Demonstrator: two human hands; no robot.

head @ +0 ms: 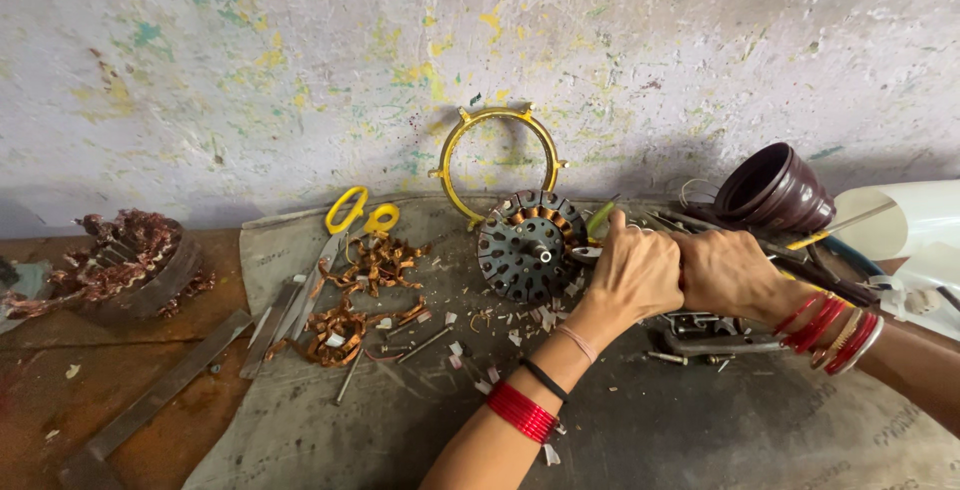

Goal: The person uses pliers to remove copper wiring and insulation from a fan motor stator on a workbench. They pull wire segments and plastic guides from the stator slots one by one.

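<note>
Your left hand [637, 272] and right hand [727, 272] touch, just right of the stator [530, 246] on the mat [640, 430]. Ring [499, 162] behind it against the wall [300, 60]; scissors [335, 250] and wire scraps [375, 262] to its left.

Right hand [725, 270] fingers hidden behind left hand [635, 272]; grasped object unseen.

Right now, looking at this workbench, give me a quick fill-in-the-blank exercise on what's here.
1. The scissors lying left of the motor stator have ____ handles.
2. The yellow ring leans upright against the ____.
3. Both wrists wear ____ bangles.
4. The left hand and right hand are closed together just to the ____ of the stator.

Missing words: yellow; wall; red; right
</note>
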